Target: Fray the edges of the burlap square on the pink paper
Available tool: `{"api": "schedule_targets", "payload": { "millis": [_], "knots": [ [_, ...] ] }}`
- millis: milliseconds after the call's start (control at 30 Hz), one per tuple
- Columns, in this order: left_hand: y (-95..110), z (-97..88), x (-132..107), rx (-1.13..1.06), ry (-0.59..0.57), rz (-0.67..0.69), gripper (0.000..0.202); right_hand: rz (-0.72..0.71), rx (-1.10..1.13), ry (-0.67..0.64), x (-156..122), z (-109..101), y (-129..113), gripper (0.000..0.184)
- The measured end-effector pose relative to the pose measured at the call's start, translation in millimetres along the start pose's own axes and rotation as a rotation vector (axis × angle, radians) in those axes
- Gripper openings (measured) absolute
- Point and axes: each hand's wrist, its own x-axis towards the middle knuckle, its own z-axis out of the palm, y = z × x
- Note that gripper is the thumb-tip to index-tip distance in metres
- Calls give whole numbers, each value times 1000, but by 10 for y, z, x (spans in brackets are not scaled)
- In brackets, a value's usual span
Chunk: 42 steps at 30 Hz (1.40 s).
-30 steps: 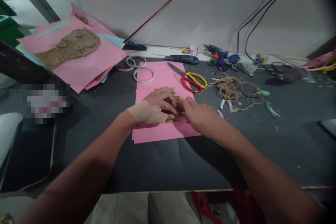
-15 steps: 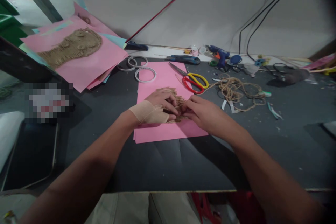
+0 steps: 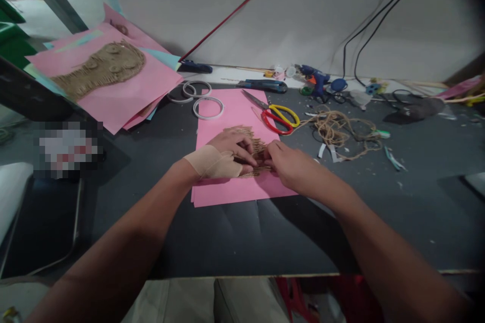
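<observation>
A bundle of short brown jute twine strands [image 3: 252, 154] lies on a pink paper sheet [image 3: 227, 121], laid side by side like a fringe. My left hand [image 3: 223, 154], with a beige bandage around its wrist and palm, curls over the strands' left part and pinches them. My right hand [image 3: 288, 166] comes in from the right, its fingertips pressed into the same strands. The two hands nearly meet, and much of the bundle is hidden under them.
Red-and-yellow scissors [image 3: 278, 117] lie at the pink sheet's top right edge. Tape rings [image 3: 208, 108] and a utility knife [image 3: 263, 86] sit beyond it. Loose twine [image 3: 337, 128] and a glue gun [image 3: 317, 81] lie to the right. Twine-covered pink paper [image 3: 102, 68] lies at left.
My right hand has shifted slightly, its fingers curling down onto the strands. My left hand stays in place, and the view sways a little.
</observation>
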Motion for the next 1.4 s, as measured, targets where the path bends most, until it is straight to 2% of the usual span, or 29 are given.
{"api": "schedule_targets", "payload": {
  "millis": [167,300,433,633,833,1200,1400],
  "knots": [
    [-10,10,0,0,-2,-14,10,-18,76,35,-5,-6,31,21],
    [20,-5,4,9,-22,-45,7,-66,275,111,5,-4,119,12],
    [18,-12,4,3,-11,-7,10,-135,460,176,7,-46,205,8],
    [-28,19,-17,-8,39,39,10,-20,690,106,10,-61,269,11],
    [-29,23,-30,-8,39,19,10,25,664,84,22,-61,265,14],
    [-41,19,-15,-2,55,78,17,69,617,87,40,-46,197,13],
    [-40,21,-5,-19,43,29,17,98,578,106,71,-26,176,15]
  ]
}}
